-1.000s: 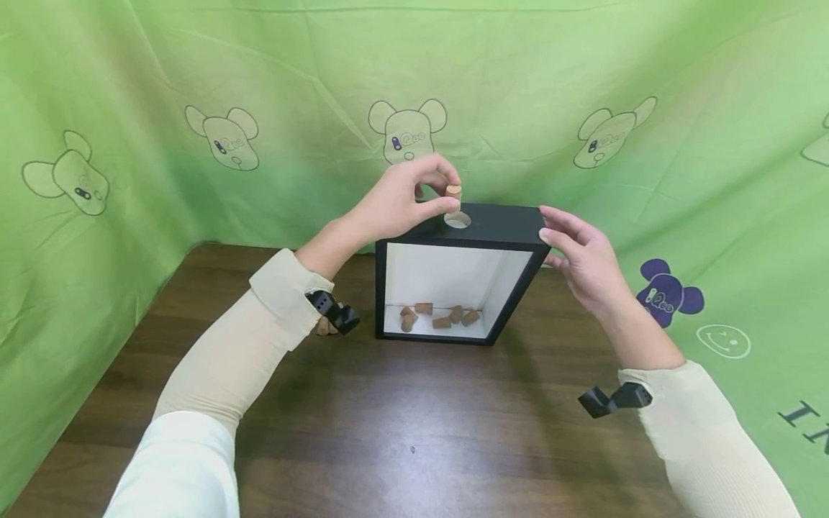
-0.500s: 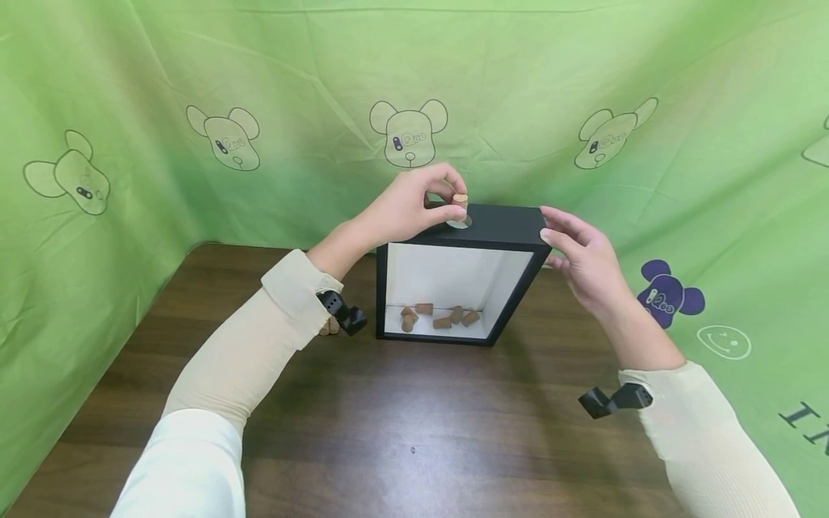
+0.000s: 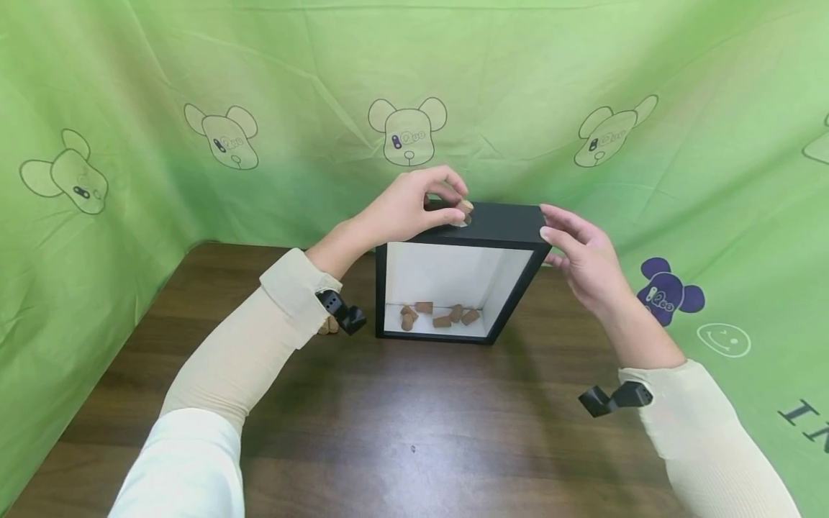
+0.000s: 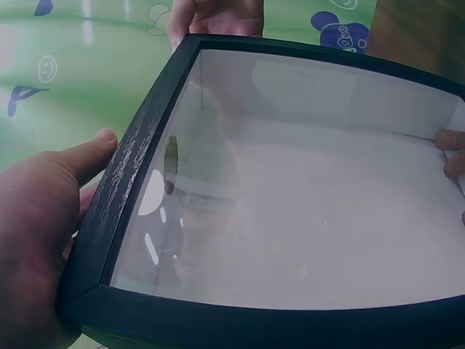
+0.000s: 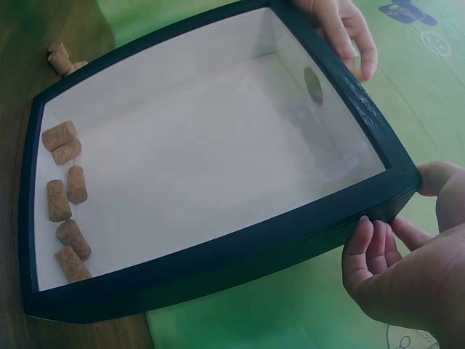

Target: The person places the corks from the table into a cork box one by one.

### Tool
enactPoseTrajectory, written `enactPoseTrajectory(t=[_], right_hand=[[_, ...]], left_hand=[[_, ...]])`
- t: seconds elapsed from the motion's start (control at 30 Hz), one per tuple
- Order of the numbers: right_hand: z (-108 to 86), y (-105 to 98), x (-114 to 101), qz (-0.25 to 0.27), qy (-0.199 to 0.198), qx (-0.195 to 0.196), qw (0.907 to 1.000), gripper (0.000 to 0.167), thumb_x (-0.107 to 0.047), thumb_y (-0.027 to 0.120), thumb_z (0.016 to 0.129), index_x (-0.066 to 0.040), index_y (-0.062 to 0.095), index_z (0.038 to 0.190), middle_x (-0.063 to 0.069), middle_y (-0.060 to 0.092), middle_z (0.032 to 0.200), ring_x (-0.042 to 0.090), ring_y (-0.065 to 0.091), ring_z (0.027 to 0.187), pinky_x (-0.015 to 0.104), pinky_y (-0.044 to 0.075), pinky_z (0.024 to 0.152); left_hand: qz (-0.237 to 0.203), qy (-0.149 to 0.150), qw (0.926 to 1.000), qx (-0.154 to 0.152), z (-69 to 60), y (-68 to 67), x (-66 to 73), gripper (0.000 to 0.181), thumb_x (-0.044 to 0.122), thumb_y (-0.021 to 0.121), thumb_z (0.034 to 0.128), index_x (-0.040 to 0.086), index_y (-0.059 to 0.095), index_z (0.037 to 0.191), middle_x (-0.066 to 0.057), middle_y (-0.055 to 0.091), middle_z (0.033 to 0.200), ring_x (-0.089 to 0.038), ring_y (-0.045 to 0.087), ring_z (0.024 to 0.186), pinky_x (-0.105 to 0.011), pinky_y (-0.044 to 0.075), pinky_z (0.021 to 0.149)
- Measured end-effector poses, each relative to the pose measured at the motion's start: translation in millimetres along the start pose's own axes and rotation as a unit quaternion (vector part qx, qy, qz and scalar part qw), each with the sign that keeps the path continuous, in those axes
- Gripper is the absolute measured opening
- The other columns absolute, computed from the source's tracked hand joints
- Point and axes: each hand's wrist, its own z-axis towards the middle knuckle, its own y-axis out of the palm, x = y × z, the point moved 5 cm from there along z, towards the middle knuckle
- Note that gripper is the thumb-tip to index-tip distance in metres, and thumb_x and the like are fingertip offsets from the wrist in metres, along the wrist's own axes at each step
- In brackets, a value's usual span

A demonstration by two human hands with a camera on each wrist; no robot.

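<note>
My left hand pinches a wine cork between thumb and fingertips at the round hole in the top of a black shadow box frame. The cork's lower part is hidden by the thumb and the hole. My right hand holds the frame's upper right corner, thumb in front and fingers behind. In the right wrist view, several corks lie inside along the white bottom, behind the clear front. The frame stands upright on the table.
A few loose corks lie on the brown wooden table left of the frame, partly hidden by the left wrist camera. A green printed cloth hangs behind and at both sides.
My left hand has moved slightly right and down, bringing the cork from above the hole lower into it; the cork now leans to the right. The right hand stays on the frame's corner.
</note>
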Motion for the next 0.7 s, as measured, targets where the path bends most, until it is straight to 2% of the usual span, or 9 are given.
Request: enactPoseTrajectory(t=[0.13,0.47,0.7], right_hand=[[0.4,0,0,0.000,0.001,-0.001,1.0000,0.041,-0.005,0.064,0.100,-0.010,0.059,0.140,-0.002,0.051,0.132,0.008,0.051,0.113,0.020,0.052,0.077],[1.9,2,-2,-0.001,0.004,-0.002,1.0000,0.046,-0.005,0.065,0.100,-0.007,0.054,0.144,-0.002,0.050,0.134,0.009,0.049,0.115,0.020,0.052,0.078],[1.4,2,-2,0.007,0.004,-0.004,1.0000,0.040,-0.004,0.065,0.099,-0.010,0.060,0.139,-0.002,0.050,0.134,0.009,0.051,0.113,0.020,0.052,0.078]], left_hand=[[0.018,-0.007,0.9998,-0.006,-0.1,-1.6,0.1,0.030,0.022,0.076,0.0941,0.010,0.064,0.118,0.001,0.073,0.116,-0.008,0.064,0.111,-0.028,0.045,0.094],[0.031,0.003,0.9994,0.012,-6.9,-10.0,-0.1,0.021,0.021,0.068,0.1003,0.010,0.067,0.118,-0.002,0.071,0.116,-0.009,0.062,0.109,-0.028,0.047,0.089],[0.057,-0.019,0.9981,0.015,-24.0,-27.3,-5.6,0.029,0.026,0.064,0.1026,0.012,0.066,0.128,0.001,0.068,0.126,-0.013,0.058,0.123,-0.032,0.044,0.104]])
